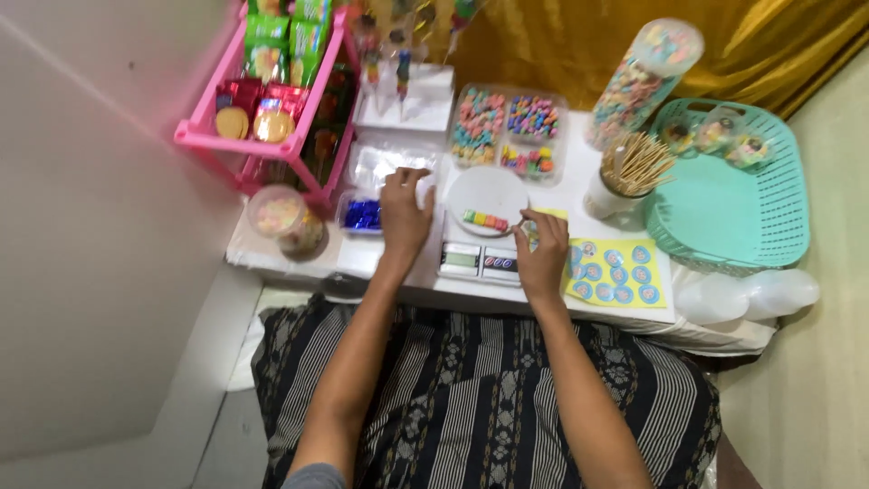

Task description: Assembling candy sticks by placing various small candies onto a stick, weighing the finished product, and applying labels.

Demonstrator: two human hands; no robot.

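White walls close in a small table covered with sweets. Nearest, a striped dark cloth lies over the person's lap, and both bare arms reach out across it.

At the table's front edge sits a small kitchen scale with a round white plate. A short stick of colourful candy lies on that plate. The right hand is beside it, and its fingers pinch the right end of the candy stick; the fingertips are too small to see well. The left hand lies flat with loose open fingers on clear plastic bags.

A yellow sheet of round blue stickers lies right of the scale.

Farther back are a clear tray of candy rings, a cup of wooden sticks, a teal basket and a pink rack, cut off at the top.
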